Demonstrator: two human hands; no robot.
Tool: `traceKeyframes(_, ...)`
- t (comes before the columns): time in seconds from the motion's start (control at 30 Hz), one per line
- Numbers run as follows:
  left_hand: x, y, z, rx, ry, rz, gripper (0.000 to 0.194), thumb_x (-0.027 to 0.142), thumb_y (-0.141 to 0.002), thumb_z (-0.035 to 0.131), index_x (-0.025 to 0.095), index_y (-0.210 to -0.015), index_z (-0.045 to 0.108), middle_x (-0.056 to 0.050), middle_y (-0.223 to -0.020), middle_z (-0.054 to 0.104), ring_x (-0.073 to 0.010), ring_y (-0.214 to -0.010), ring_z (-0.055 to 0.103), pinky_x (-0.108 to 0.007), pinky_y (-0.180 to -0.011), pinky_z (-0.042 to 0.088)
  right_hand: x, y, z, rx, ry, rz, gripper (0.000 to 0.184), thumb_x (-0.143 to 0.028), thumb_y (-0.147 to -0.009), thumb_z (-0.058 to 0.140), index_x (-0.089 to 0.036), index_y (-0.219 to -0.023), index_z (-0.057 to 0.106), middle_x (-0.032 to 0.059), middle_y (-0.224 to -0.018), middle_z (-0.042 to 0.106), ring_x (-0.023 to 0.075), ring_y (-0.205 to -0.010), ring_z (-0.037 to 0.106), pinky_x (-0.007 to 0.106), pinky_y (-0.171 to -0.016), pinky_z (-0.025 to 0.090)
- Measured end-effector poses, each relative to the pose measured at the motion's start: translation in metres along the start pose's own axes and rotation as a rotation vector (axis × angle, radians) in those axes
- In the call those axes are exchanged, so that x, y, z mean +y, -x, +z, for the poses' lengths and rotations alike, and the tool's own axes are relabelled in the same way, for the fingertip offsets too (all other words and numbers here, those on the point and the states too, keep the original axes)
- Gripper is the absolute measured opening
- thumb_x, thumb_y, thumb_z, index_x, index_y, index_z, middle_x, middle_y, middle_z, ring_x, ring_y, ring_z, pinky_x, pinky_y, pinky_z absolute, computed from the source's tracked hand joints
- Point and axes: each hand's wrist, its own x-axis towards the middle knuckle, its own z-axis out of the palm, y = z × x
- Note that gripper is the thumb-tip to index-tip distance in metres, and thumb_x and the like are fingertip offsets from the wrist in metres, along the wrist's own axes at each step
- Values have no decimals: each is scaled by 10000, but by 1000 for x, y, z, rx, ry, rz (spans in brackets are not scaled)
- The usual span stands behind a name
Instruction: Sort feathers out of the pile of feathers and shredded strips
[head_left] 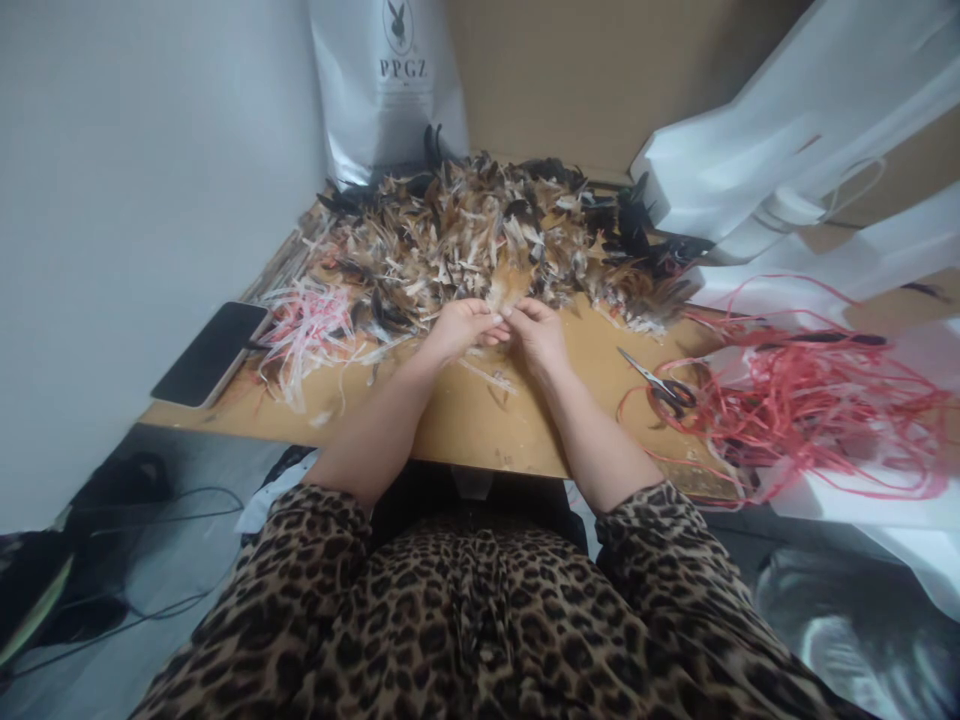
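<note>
Head view: pinched a tan feather (pixel 511 280) in left grip (pixel 459 330) and right grip (pixel 541 336)

Clasped its near end, with both grips nearly meeting, seemingly for steadiness, at the near edge of the feather pile (pixel 442 230). Had scissors (pixel 658 381) and red string (pixel 806 405) to the right, probably for easy reach, with pale strips (pixel 307 322) and a phone (pixel 208 355) on the left. Worked at a marked tan worktop (pixel 484 430), facing a brown panel (pixel 562 85) and a printed bag (pixel 379 120), with a pale wall (pixel 150 190) to the left and white sheets (pixel 720 135) to the right.
</note>
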Motion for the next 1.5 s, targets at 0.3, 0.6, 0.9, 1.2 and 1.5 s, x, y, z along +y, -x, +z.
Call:
traceKeyframes(0.3, -2, 1, -1, 13, -134, 2, 77, 107, -791, 648, 96, -721, 678, -62, -668, 711, -109, -608, 679, -188, -576, 506, 9, -7, -8, -88, -15, 54, 289, -354, -562, 840, -206, -617, 599, -69, -575, 600, 92, -554, 562, 228, -575, 460)
traceKeyframes(0.6, 4, -8, -17, 111, 0, 76, 82, 160, -786, 691, 94, -740, 674, -53, -714, 713, -56, -574, 634, -169, -622, 509, -3, -2, -7, -132, 137, -5, 219, -373, -645, 782, -227, -791, 709, -37, -678, 666, 94, -590, 557, 249, -625, 461)
traceKeyframes(0.9, 11, -8, -24, 161, 5, 103, 118, 170, -780, 699, 84, -713, 655, -50, -685, 701, -55, -550, 623, -155, -572, 495, -1, 6, -10, -445, 1003, -284, 96, -280, -683, 733, -198, -733, 724, 36, -783, 646, 176, -764, 561, 320, -752, 434)
traceKeyframes(1.2, 13, -4, -27, 89, -39, 89, 119, 195, -752, 717, 80, -765, 688, -86, -820, 734, -59, -589, 637, -140, -523, 459, -16, 5, -15, -467, 1012, -256, 98, -231, -738, 620, -151, -713, 669, 47, -774, 639, 150, -725, 560, 277, -709, 426)
traceKeyframes(1.5, 14, 0, -29, 7, -186, 0, 92, 171, -743, 723, 80, -744, 705, -34, -534, 638, -55, -447, 544, -147, -432, 371, -38, 1, -28, -376, 832, -163, 140, -274, -697, 617, -143, -745, 635, -5, -642, 598, 99, -578, 478, 229, -551, 360)
